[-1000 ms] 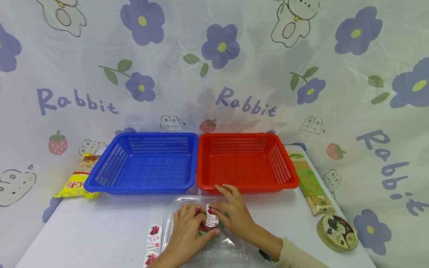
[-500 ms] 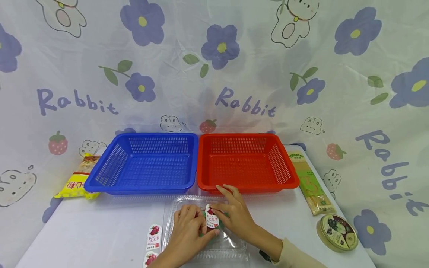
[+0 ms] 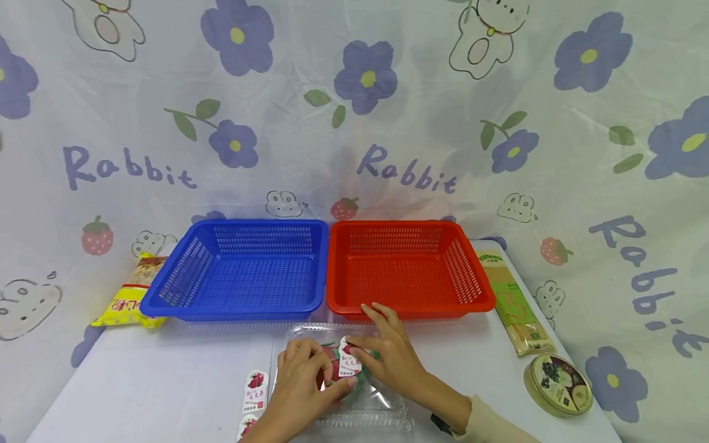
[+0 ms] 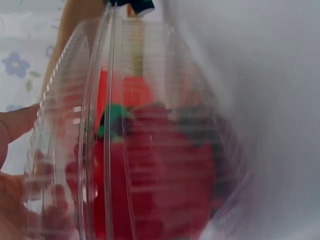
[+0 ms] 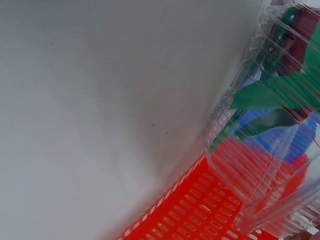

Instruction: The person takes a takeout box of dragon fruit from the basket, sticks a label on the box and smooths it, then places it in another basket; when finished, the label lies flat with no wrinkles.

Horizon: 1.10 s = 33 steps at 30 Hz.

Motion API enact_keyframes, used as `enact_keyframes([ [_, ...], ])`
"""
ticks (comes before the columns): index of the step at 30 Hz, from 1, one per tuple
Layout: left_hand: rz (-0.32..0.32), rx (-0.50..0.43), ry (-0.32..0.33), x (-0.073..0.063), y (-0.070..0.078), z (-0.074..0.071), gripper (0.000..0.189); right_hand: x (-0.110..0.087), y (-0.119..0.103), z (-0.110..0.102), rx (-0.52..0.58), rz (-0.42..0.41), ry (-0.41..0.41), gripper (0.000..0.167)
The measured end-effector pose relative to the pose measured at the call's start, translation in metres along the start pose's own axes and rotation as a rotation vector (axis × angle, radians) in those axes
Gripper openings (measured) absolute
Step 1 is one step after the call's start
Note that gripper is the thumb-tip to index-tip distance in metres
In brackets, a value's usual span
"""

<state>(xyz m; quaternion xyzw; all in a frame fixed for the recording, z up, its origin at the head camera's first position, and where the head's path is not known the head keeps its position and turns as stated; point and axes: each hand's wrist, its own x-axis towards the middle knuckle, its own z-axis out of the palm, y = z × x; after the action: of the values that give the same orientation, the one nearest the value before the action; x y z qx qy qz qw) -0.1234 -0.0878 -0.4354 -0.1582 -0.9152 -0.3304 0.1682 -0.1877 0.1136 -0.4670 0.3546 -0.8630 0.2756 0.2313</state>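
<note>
A clear plastic clamshell box lies on the table, with red and green dragon fruit inside. Over its lid is a white label printed with dragon fruit and red characters. My right hand pinches the label's upper end between thumb and index finger, its other fingers reaching toward the red basket. To the left of the label, my left hand rests over the lid with bent fingers, its thumb beside the label's lower edge and nothing visible in its grasp. The right wrist view shows the box's ridged side but hardly any hand.
A blue basket and a red basket stand side by side behind the box. More labels lie at its left. A yellow bag is far left; a green noodle packet and round tin are right.
My left hand has drawn back slightly to the left, and its fingers have come away from the label, uncovering more red fruit. The right hand keeps the label's upper end with little movement.
</note>
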Motion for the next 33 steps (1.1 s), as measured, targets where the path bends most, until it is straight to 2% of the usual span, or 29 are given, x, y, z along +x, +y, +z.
enact_keyframes([
  [3,0.041,0.020,0.049,0.005,-0.008,-0.001,0.031,-0.001,0.001,-0.002,-0.002,0.002,-0.033,0.026],
  [5,0.085,0.048,0.067,0.009,-0.014,-0.002,0.029,-0.002,0.001,-0.004,0.005,0.011,-0.056,0.030],
  [7,0.128,0.083,0.059,0.012,-0.021,-0.003,0.037,-0.003,0.000,-0.006,0.016,0.029,-0.081,0.034],
  [11,0.177,0.121,-0.009,0.016,-0.031,-0.004,0.048,-0.006,-0.001,-0.009,0.029,0.062,-0.129,0.039],
  [15,0.174,0.126,-0.094,0.017,-0.035,-0.003,0.048,-0.008,-0.002,-0.010,0.029,0.073,-0.161,0.046],
  [18,0.172,0.125,-0.130,0.017,-0.035,-0.003,0.047,-0.009,-0.002,-0.012,0.030,0.086,-0.182,0.051],
  [28,0.145,0.174,-0.176,0.018,-0.033,-0.004,0.052,-0.010,-0.004,-0.016,0.043,0.153,-0.253,0.062],
  [33,0.160,0.202,-0.164,0.017,-0.034,-0.002,0.054,-0.011,-0.004,-0.016,0.050,0.148,-0.251,0.063],
])
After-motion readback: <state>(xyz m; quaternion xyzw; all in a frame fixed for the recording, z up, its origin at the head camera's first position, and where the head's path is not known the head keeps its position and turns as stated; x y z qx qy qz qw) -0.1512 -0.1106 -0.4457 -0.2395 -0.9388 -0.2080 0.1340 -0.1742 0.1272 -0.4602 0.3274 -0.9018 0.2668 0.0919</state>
